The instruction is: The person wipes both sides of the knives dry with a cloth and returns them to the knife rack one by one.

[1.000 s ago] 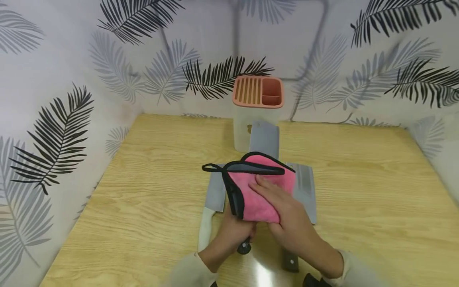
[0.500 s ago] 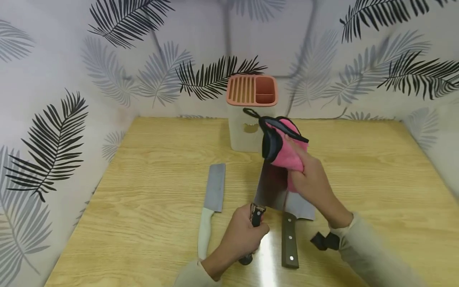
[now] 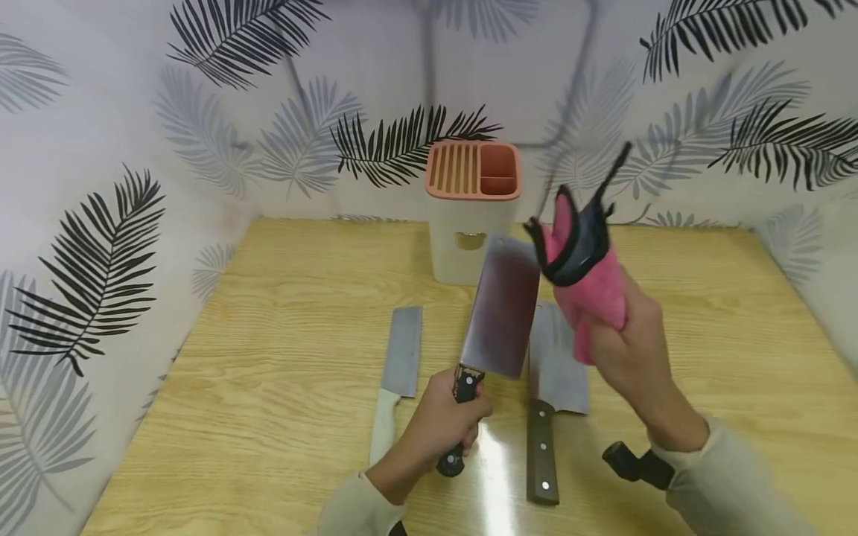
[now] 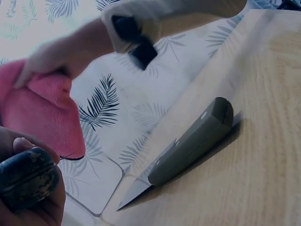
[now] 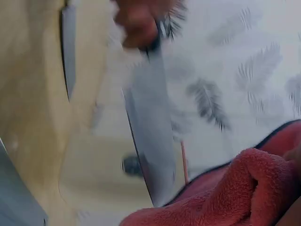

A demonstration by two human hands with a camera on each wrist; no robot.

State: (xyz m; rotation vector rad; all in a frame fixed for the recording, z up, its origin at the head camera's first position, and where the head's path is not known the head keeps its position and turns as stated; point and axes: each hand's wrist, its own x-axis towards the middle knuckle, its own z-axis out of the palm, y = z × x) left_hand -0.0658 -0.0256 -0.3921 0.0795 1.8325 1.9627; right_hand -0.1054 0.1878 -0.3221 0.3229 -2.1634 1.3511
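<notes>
- My left hand (image 3: 447, 413) was wrapped round the grip of the black-handled cleaver (image 3: 503, 305), fingers curled and thumb closed over it.
- My right hand (image 3: 633, 346) gripped the bunched pink cloth (image 3: 596, 290), whose black-edged folds and loop poked up beyond my fingers.
- The black-handled cleaver slanted away from me, its broad blade tipped a little to the right, and its far end showed in front of the knife block (image 3: 445, 246).
- I held the pink cloth just right of that blade's far corner; with the cloth blurred there, I couldn't tell whether the two touched.
- Below the cloth, on the table (image 3: 302, 298), lay the brown-handled cleaver (image 3: 561, 365), its riveted handle toward me and its blade just beside the one I held, as seen from my head.
- To the left of my held blade lay the white-handled knife (image 3: 404, 350), well apart from the cloth, with the lower end of its handle running behind my forearm.
- The knife block stood upright near the table's back edge, cream-sided, with a coral top that had slots on the left and two compartments on the right.
- Behind it hung a pale wall sheet (image 3: 221, 134) printed with black and grey leaves.
- A black fitting (image 3: 637, 465) sat at the cuff of my pale right sleeve (image 3: 727, 476).
</notes>
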